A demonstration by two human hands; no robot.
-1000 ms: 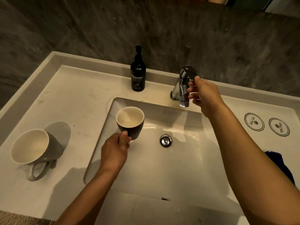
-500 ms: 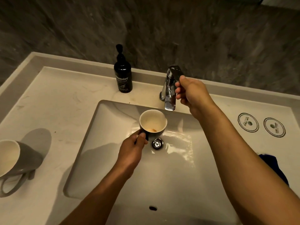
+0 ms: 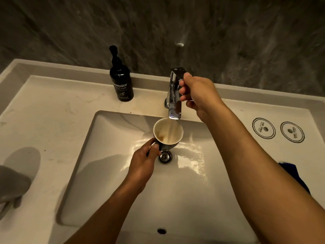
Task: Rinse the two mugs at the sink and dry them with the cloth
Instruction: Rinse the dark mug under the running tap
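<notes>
Both hands are busy at the sink point(image 3: 112, 173). At the centre of the frame the left hand point(image 3: 143, 163) has its fingers and thumb curled round the handle side of the dark mug point(image 3: 168, 133), holding it upright over the drain point(image 3: 165, 156) with its mouth under the tap point(image 3: 175, 95). Toward the upper right, the right hand point(image 3: 197, 92) wraps its fingers about the tap's lever; how tightly it grips cannot be told.

Water is running from the spout into the mug, whose pale inside shows a brown stain low on its left wall. To rinse well, the mug would best be tipped and turned so the stream reaches that stained side, then emptied over the drain; a gentler flow should keep splashes off the counter point(image 3: 52, 120). The handle grip looks slight for a filling mug, so a firmer hold seems wise.

At the left edge of the frame the second mug point(image 3: 10, 184), grey, lies on its side on the counter, not yet rinsed. A dark blue cloth point(image 3: 292, 175) shows at the right edge, partly hidden by the right forearm. A black hand-wash bottle point(image 3: 121, 81) stands at the upper left of the basin, and two round printed coasters point(image 3: 277, 130) lie at the right.
</notes>
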